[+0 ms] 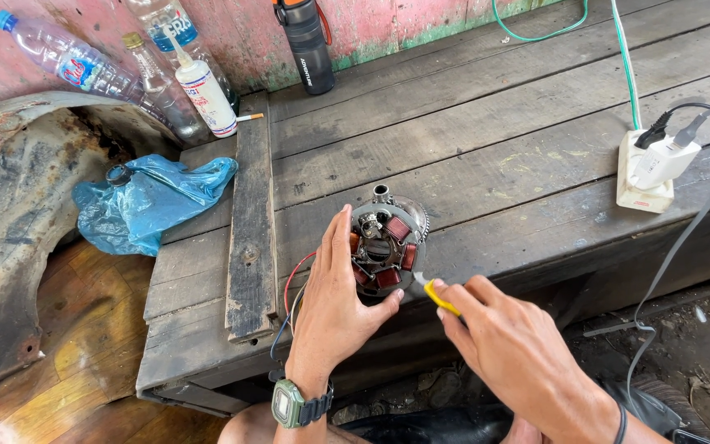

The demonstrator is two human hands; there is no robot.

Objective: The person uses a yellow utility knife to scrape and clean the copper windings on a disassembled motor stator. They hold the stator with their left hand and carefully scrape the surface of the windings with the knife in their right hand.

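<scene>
A round metal stator plate (388, 242) with copper-red coils stands tilted on the wooden bench (486, 123). My left hand (334, 300), with a green watch on the wrist, cups the plate's left and lower edge. Red, blue and dark wires (289, 292) trail from the plate past that wrist. My right hand (507, 349) grips a small yellow-handled tool (437, 296) whose pale tip touches the plate's lower right edge.
Plastic bottles (84, 70), a white tube bottle (205, 92) and a dark flask (306, 45) stand at the back wall. A blue plastic bag (145, 201) lies left. A white power strip (647, 168) with plugs sits right. A rusty metal fender (10, 205) is far left.
</scene>
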